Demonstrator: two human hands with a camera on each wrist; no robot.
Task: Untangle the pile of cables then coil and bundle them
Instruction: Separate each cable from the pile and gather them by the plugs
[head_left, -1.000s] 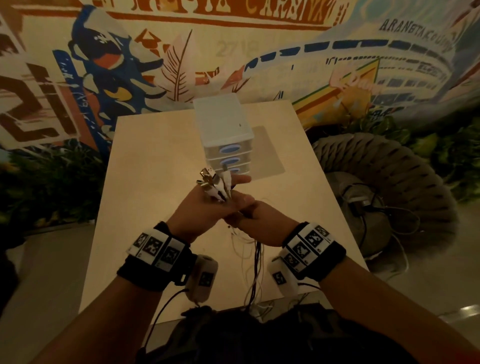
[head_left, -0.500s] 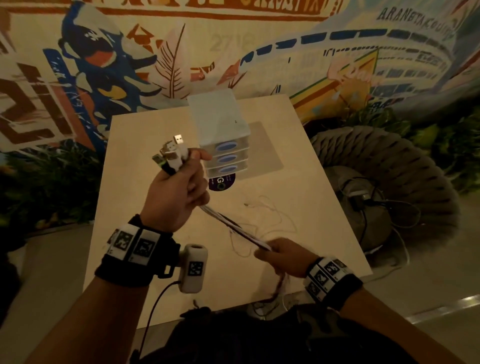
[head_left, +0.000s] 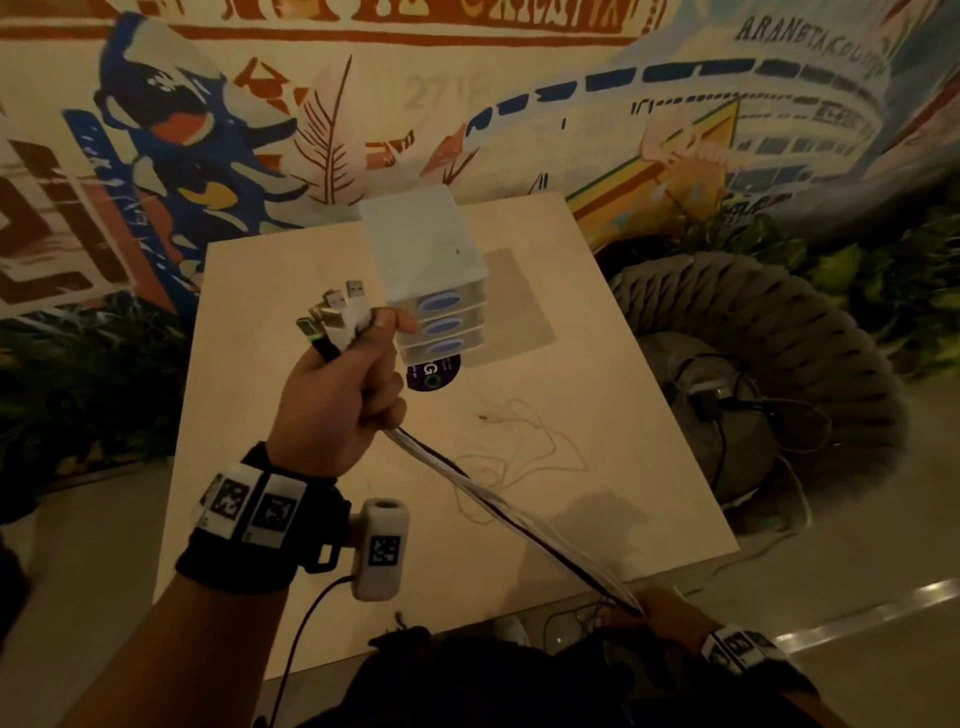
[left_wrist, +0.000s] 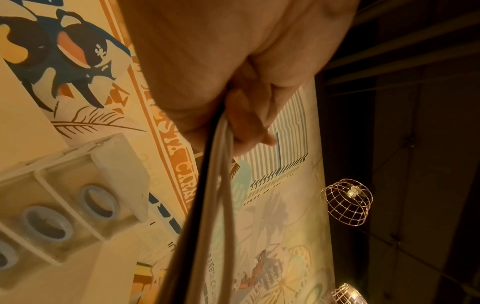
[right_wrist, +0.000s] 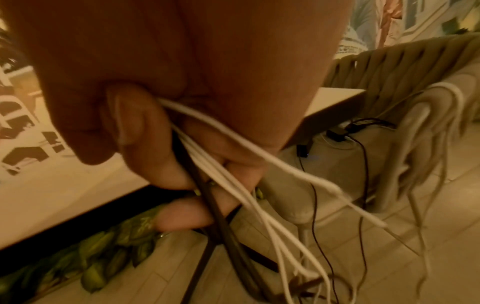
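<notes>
My left hand (head_left: 340, 395) is raised over the table and grips a bunch of white and black cables (head_left: 511, 514) just below their USB plugs (head_left: 337, 312), which stick up out of the fist. The cables run taut, down and to the right, to my right hand (head_left: 652, 616) at the table's near edge. In the right wrist view my right hand (right_wrist: 197, 156) holds the same cables (right_wrist: 226, 181) between thumb and curled fingers, and their loose ends hang toward the floor. The left wrist view shows the cables (left_wrist: 210, 185) leaving my left hand (left_wrist: 241, 115).
A white three-drawer organiser (head_left: 434, 283) stands mid-table (head_left: 249, 467), with a dark round sticker (head_left: 434, 374) in front of it. A thin white wire (head_left: 519, 441) lies loose on the tabletop. A woven chair (head_left: 753, 332) with black cables on it stands to the right.
My hands have drawn apart: the left rose up and left with the plugs, the right slid down the cables to the table's near edge, pulling the bunch straight.
</notes>
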